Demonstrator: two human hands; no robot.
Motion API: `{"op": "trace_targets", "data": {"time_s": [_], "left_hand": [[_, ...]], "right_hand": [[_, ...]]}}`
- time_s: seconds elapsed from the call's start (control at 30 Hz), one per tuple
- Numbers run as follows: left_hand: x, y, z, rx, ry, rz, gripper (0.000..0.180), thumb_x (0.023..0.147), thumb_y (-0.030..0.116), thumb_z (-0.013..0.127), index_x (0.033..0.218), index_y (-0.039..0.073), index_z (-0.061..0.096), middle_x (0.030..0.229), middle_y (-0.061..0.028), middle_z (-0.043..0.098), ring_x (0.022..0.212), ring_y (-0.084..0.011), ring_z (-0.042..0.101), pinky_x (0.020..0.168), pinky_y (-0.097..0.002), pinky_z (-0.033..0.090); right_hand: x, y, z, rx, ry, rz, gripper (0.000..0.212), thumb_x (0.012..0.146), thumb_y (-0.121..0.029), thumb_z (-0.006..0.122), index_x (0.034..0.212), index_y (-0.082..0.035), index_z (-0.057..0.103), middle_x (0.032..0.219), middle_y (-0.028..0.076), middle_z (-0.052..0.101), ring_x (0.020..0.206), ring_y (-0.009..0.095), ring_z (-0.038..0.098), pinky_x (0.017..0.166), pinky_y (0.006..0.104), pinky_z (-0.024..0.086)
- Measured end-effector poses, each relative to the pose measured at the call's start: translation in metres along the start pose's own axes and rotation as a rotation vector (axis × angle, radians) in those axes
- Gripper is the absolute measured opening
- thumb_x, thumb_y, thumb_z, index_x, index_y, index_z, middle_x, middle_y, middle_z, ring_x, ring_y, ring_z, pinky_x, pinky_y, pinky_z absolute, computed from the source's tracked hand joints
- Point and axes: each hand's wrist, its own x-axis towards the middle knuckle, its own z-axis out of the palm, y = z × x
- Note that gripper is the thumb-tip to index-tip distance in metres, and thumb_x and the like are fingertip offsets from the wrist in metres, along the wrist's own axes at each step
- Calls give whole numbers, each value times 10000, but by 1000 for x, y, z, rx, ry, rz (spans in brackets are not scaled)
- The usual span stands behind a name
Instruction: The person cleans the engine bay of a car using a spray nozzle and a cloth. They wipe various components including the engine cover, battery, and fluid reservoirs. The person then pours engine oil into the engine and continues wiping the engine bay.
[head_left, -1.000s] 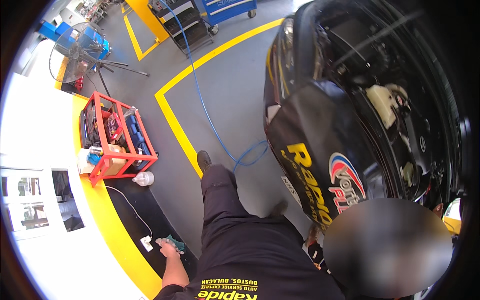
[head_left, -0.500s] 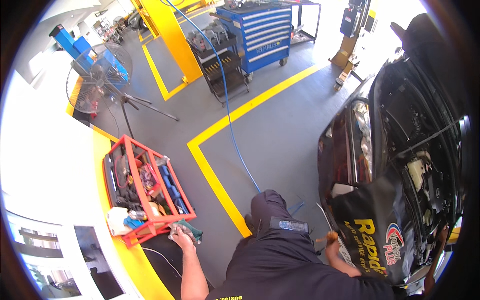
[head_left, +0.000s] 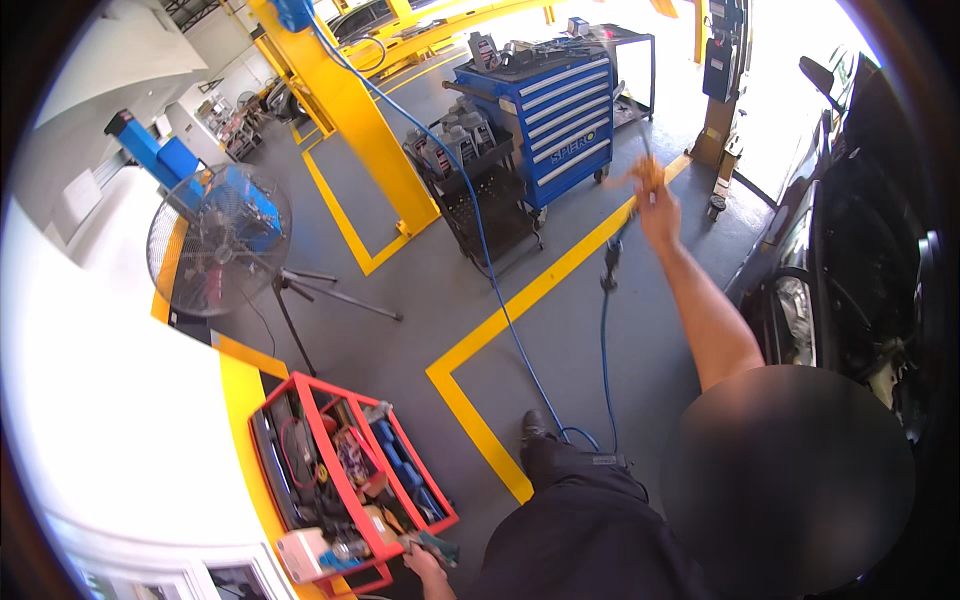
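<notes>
My right hand (head_left: 655, 215) is raised at the far end of my outstretched arm, fingers closed around an orange air blow gun (head_left: 650, 175) that motion smears. From below it a dark coupling (head_left: 610, 268) joins a blue air hose (head_left: 606, 350), which loops down to the floor by my foot. At the lower edge, my left hand (head_left: 425, 565) is closed on a dark green rag (head_left: 438, 546). It is beside the corner of a red-framed cart (head_left: 350, 470) packed with tools, bottles and blue items. A blurred dark round patch hides much of the lower right.
A standing fan (head_left: 222, 240) spreads tripod legs at the left. Ahead stand a black trolley (head_left: 470, 200), a blue tool cabinet (head_left: 560, 120) and a yellow lift post (head_left: 350, 120). The dark car (head_left: 790, 310) with its open engine bay borders the right. Another hose (head_left: 490, 265) crosses the floor.
My right hand has swung up and forward with the blow gun, away from the car's front. My left hand stays beside the red cart with the rag. The view has shifted.
</notes>
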Motion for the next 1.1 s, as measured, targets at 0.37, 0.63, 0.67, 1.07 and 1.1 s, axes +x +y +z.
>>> {"op": "trace_targets", "data": {"time_s": [0.37, 0.63, 0.67, 1.07, 1.1], "left_hand": [[129, 27, 167, 739, 99, 7, 358, 1005, 259, 601, 1104, -84, 579, 975, -179, 679, 798, -254, 683, 682, -379, 539], [216, 89, 362, 801, -10, 121, 465, 998, 267, 623, 1206, -144, 559, 1095, -258, 690, 1008, -331, 692, 853, -404, 538], [233, 102, 391, 661, -60, -65, 481, 999, 272, 628, 1225, -145, 552, 1171, -269, 661, 1071, -341, 671, 890, -398, 533], [273, 263, 631, 666, -361, 90, 394, 991, 298, 616, 1165, -47, 539, 1108, -194, 655, 977, -323, 642, 896, -417, 503], [277, 268, 649, 609, -389, 34, 424, 979, 340, 629, 1179, -25, 549, 1092, -193, 668, 938, -315, 652, 864, -416, 515]], "right_hand": [[240, -91, 200, 42, 59, 82, 448, 916, -399, 751, 1105, 0, 680, 934, 171, 756, 896, 339, 742, 803, 416, 557], [213, -28, 412, 137, -128, 205, 448, 881, -336, 784, 1202, -61, 635, 866, 178, 730, 806, 350, 728, 704, 434, 544], [207, -21, 440, 104, -164, 225, 442, 888, -333, 778, 1207, -65, 632, 866, 173, 731, 809, 350, 729, 710, 431, 546], [159, 80, 660, -57, -650, 334, 358, 950, -299, 675, 1160, -32, 564, 1037, 254, 693, 1022, 457, 651, 860, 533, 522], [156, 90, 669, -79, -728, 370, 354, 952, -293, 668, 1159, -32, 550, 1061, 256, 686, 1035, 457, 647, 870, 534, 520]]}}
